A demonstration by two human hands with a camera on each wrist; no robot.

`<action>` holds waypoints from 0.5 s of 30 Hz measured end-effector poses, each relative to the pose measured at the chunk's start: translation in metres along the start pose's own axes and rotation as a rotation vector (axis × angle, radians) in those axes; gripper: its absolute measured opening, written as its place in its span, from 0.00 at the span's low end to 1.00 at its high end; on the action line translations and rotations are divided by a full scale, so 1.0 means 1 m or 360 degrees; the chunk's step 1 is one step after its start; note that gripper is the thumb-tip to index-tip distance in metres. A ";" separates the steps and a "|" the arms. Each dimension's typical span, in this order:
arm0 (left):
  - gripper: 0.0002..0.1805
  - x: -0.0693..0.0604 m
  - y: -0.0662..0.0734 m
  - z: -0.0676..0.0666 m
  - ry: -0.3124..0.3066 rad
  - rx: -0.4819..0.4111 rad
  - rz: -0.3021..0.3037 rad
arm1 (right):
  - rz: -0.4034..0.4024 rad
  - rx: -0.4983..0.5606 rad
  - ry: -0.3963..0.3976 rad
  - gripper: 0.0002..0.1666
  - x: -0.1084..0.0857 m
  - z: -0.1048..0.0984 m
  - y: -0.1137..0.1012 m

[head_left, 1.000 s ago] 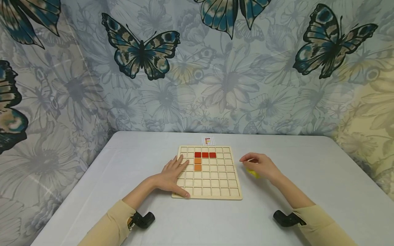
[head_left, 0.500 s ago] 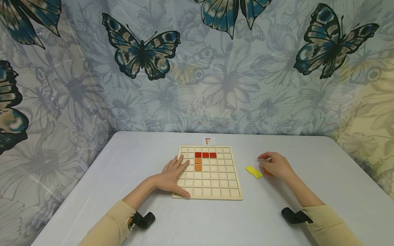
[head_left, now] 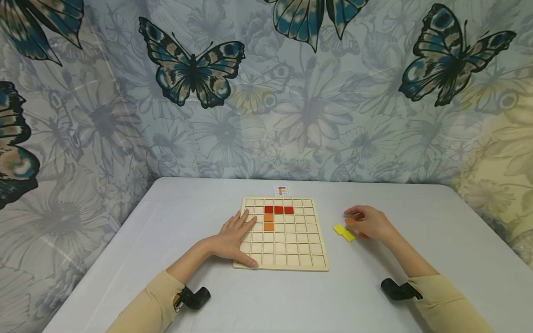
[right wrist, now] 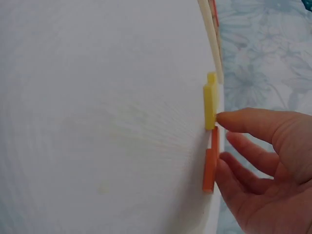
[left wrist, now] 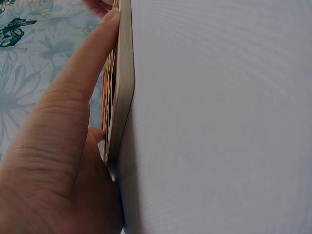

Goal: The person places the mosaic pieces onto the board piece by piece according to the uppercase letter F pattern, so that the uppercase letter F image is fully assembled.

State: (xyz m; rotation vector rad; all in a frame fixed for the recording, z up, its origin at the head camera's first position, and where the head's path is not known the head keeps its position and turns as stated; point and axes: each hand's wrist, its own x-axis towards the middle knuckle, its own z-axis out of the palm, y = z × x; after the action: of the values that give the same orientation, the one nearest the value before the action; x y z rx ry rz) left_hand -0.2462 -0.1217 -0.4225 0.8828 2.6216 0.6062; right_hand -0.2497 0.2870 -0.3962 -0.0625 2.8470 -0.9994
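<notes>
A square wooden grid board (head_left: 295, 249) lies on the white table, with several tiles set in its cells: a row of red tiles (head_left: 278, 210) and orange tiles (head_left: 269, 222) below its left end. Spread flat, my left hand (head_left: 233, 235) rests on the board's left side, its thumb on the front edge. My right hand (head_left: 370, 223) is low over loose orange tiles (right wrist: 208, 170), which it partly covers in the head view. Its fingertips stand apart, close to these tiles. Just left of them lie two yellow tiles (head_left: 343, 233), touching each other.
A small printed pattern card (head_left: 282, 190) lies behind the board. The white table (head_left: 187, 203) reaches back to a wall cloth (head_left: 308, 120) printed with flowers and butterflies. Black wrist-worn devices (head_left: 195, 298) sit at both cuffs.
My right hand has moved right from above the yellow tiles, uncovering them, then slightly back left over the orange tiles. The left hand and the board have stayed put.
</notes>
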 end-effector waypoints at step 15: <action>0.69 -0.001 -0.001 0.000 -0.0010 -0.0010 0.0002 | -0.0138 -0.0111 0.0070 0.20 0.000 -0.002 0.004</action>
State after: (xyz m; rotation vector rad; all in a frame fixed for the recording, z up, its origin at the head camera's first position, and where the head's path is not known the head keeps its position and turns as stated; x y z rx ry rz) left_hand -0.2462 -0.1227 -0.4223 0.8829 2.6128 0.6104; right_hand -0.2496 0.2917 -0.3970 -0.1739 2.9421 -0.9284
